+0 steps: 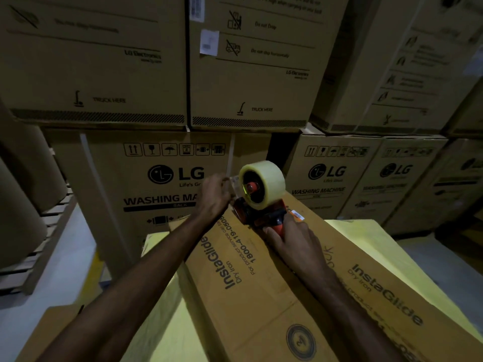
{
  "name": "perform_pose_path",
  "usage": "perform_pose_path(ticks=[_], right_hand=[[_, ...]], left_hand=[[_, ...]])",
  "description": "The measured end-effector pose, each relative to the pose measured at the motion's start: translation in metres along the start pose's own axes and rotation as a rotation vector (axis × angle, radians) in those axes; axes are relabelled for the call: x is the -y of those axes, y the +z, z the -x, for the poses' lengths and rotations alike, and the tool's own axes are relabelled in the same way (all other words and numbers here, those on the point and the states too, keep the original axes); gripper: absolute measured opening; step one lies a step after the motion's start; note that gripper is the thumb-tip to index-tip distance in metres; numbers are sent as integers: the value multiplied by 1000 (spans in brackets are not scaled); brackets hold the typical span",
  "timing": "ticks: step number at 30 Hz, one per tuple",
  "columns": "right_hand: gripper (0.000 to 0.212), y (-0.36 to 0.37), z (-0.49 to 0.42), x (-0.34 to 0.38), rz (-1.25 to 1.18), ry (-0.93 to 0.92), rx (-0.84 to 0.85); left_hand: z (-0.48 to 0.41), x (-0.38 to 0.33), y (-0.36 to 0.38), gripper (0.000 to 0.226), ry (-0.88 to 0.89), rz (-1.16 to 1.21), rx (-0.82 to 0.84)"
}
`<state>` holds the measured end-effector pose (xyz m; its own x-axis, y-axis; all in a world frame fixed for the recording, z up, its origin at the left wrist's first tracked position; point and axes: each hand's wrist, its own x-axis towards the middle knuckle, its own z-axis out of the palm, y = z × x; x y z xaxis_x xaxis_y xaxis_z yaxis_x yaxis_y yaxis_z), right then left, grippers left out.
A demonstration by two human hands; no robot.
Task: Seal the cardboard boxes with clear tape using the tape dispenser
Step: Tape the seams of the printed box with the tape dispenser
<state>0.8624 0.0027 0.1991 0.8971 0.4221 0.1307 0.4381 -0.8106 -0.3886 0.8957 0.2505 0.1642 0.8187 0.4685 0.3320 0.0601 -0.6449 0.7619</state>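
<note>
At the far left edge, rounded brown cardboard bundles (23, 178) are stacked beside a pale floor (65, 257). Next to them stands a large carton (162, 176) printed with LG and WASHING MACHINE, and more cartons are piled on top of it. In front of this carton the left hand (214, 194) is raised. Its fingers are curled and pinch the loose end of the clear tape (233, 182). Just to the right is the tape roll (262, 184), which sits upright on the tape dispenser (261, 212). The front of the dispenser touches the far end of a long cardboard box (274, 296) marked InstaGlide dry iron. The right hand (290, 246) grips the orange handle of the dispenser, with the fingers wrapped around it. The box lies on a yellow surface (162, 322). Further right, other LG cartons (329, 176) stand in a dim row.
</note>
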Motion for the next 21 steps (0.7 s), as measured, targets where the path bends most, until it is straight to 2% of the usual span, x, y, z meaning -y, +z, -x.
perform_pose_path(ticks=[2, 5, 10, 15, 21], right_hand=[[42, 0, 1, -1, -11, -6, -2], [42, 1, 2, 1, -6, -2, 0], [43, -3, 0, 5, 11, -3, 24], [49, -16, -7, 18, 23, 2, 98], [39, -33, -11, 34, 76, 14, 150]], left_hand=[[4, 1, 2, 18, 54, -32, 42], [6, 3, 1, 22, 19, -86, 177], [3, 2, 1, 41, -22, -198, 256], [0, 4, -3, 32, -60, -197, 306], [2, 2, -5, 29, -34, -198, 318]])
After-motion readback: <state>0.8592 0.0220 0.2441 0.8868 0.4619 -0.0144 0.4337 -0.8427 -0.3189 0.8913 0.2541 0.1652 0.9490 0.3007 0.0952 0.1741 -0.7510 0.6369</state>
